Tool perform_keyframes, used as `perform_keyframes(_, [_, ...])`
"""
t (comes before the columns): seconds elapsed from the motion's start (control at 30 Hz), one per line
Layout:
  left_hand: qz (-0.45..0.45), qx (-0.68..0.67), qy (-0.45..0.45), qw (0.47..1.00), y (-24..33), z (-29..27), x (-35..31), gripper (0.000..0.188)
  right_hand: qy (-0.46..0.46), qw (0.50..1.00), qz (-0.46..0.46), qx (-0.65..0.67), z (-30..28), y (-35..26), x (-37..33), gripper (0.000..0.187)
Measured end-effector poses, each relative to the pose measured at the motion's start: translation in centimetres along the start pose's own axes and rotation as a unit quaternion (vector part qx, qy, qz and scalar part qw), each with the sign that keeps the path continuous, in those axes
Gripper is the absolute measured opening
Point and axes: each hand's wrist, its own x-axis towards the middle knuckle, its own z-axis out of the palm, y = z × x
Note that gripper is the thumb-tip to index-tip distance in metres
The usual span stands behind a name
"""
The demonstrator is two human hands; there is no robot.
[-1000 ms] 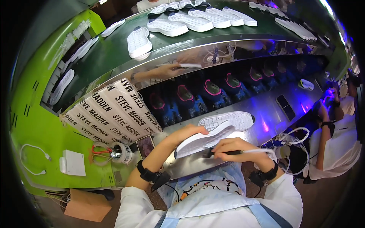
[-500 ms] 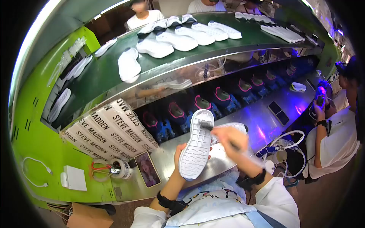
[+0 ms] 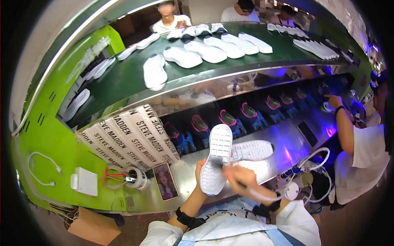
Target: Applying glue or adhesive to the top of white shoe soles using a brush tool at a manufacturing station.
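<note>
My left hand (image 3: 199, 170) is closed around the edge of a white shoe sole (image 3: 221, 141), keeping it tilted up above the metal bench. The sole's face toward me has a grid of hollows at the top and wavy grooves below. In my right hand (image 3: 243, 177) is a brush (image 3: 216, 162), its dark bristles against the middle of the sole; motion blurs it and the fingers. A white hose (image 3: 262, 196) trails from beside that hand to the right. Behind the held sole, a second white sole (image 3: 253, 150) lies on the bench.
Dark shoe uppers with pink collars (image 3: 200, 124) line a trough beyond the bench. White soles (image 3: 182, 57) rest on a green belt (image 3: 123, 84). A printed carton (image 3: 127, 137), tape roll (image 3: 140, 179), scissors (image 3: 116, 174) and phone (image 3: 166, 180) stand left. A co-worker's arm (image 3: 344, 127) reaches in at right.
My right hand has brought the brush down from the sole's upper end to its middle. At right, the co-worker's arm now stretches over the bench. The whole view has shifted slightly.
</note>
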Motion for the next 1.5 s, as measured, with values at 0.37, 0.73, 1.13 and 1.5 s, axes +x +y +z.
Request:
perform_keyframes(0.37, [0.275, -0.016, -0.216, 0.937, 23.1, 9.8, -3.6, 0.045, 0.205, 0.963, 0.08, 0.154, -4.7, -3.0, 2.7, 0.039])
perform_keyframes(0.73, [0.23, 0.854, 0.453, 0.112, 40.4, 10.6, -7.1, 0.035, 0.175, 0.93, 0.243, 0.212, -5.2, 0.2, -0.3, 0.038])
perform_keyframes(1.13, [0.265, 0.886, 0.225, 0.306, 35.4, 16.0, 7.7, 0.069, 0.237, 0.895, 0.289, 0.245, -6.5, 0.0, -1.4, 0.031])
perform_keyframes(1.5, [0.408, 0.507, 0.015, 0.759, 19.6, 19.2, 1.1, 0.042, 0.173, 0.843, 0.375, 0.344, -6.9, -0.9, -0.1, 0.03])
